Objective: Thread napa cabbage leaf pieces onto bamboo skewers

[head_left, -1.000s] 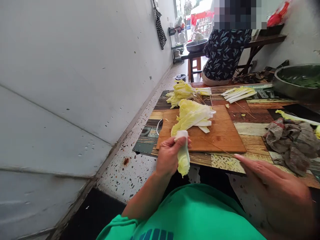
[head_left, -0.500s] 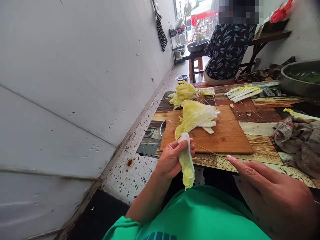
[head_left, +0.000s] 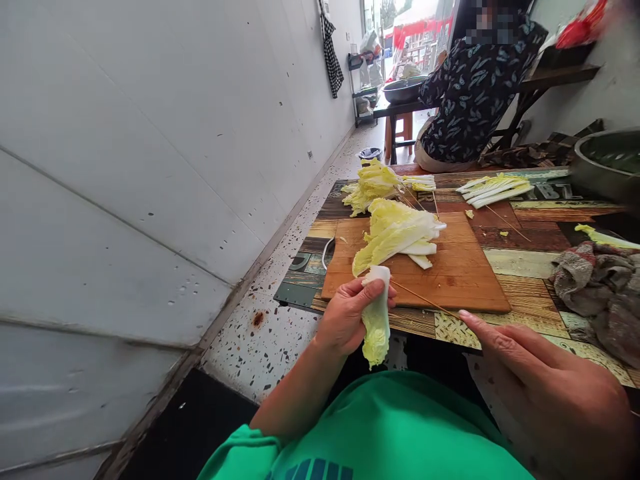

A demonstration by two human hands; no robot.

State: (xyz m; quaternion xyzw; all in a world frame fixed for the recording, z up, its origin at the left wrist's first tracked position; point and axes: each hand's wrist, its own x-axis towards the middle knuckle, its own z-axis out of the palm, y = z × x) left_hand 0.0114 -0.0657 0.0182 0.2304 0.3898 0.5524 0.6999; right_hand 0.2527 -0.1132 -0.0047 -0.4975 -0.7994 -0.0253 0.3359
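Note:
My left hand (head_left: 347, 313) is closed on a napa cabbage leaf (head_left: 376, 327), its white stem end up and its yellow frilled end hanging down. A thin wooden skewer (head_left: 425, 298) runs from the leaf's stem to my right hand (head_left: 545, 373), which is closed around it with the index finger laid along the stick. Whether the tip has pierced the leaf is hidden by my left fingers. Just beyond my hands, a pile of cabbage leaves (head_left: 400, 233) lies on the wooden cutting board (head_left: 460, 280).
Behind the board are skewered cabbage leaves (head_left: 373, 187) and another skewered bunch (head_left: 495, 190). A crumpled cloth (head_left: 595, 287) and a large metal basin (head_left: 600, 163) occupy the table's right side. A person in a patterned top (head_left: 480, 93) sits beyond. A white wall (head_left: 125, 167) rises on the left.
The view has shifted slightly. Both hands keep their hold on the leaf and the skewer, nearly in place. The person beyond has leaned to the right.

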